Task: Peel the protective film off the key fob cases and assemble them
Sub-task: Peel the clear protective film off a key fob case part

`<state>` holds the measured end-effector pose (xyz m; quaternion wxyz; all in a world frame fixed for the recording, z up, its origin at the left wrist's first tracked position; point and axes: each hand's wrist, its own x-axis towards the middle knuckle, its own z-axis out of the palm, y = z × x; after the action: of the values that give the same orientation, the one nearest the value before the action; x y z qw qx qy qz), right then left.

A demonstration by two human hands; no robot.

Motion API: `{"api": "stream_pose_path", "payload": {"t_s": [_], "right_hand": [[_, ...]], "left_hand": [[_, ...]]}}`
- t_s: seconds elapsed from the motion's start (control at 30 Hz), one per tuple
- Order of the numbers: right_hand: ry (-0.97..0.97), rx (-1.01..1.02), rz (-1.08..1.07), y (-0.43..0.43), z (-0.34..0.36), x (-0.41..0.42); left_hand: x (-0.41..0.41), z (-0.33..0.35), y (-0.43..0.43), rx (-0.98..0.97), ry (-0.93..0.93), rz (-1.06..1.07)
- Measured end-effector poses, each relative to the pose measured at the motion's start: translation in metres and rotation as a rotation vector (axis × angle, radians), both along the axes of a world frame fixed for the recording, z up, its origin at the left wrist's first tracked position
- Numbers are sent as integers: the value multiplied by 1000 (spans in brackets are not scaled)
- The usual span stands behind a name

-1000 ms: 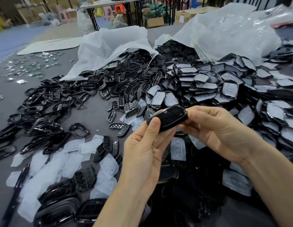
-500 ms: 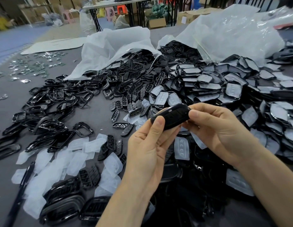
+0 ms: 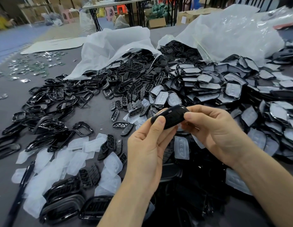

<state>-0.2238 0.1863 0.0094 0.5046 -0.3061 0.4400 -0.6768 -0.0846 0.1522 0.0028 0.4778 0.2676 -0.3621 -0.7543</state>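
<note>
A glossy black key fob case (image 3: pixel 171 116) is held above the table between both hands. My left hand (image 3: pixel 147 145) pinches its left end, thumb on top. My right hand (image 3: pixel 213 128) grips its right end, thumb pressed on the upper face and fingers curled behind. Film-covered case halves (image 3: pixel 208 86) lie heaped behind and to the right. Black frames (image 3: pixel 57 95) and button inserts (image 3: pixel 126 102) spread over the left and middle. Peeled white films (image 3: pixel 63 159) lie at the front left.
Two white plastic bags (image 3: pixel 116 46) spill parts at the back. A black pen (image 3: pixel 22 182) lies at the front left edge. Small metal pieces (image 3: pixel 32 66) are scattered at the far left. A dark pile of cases (image 3: pixel 191 185) sits under my hands.
Both hands keep hold of the black case and have turned it slightly; my right thumb has slid further onto its upper face. The view shifted a little.
</note>
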Motion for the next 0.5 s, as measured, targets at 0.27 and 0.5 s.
{"api": "stream_pose_path", "payload": {"t_s": [0.27, 0.5], "right_hand": [[182, -15, -29, 0, -2, -3], [164, -102, -39, 1, 0, 0]], "left_hand": [[-2, -2, 1, -45, -79, -29], [-3, 0, 2, 4, -7, -86]]}}
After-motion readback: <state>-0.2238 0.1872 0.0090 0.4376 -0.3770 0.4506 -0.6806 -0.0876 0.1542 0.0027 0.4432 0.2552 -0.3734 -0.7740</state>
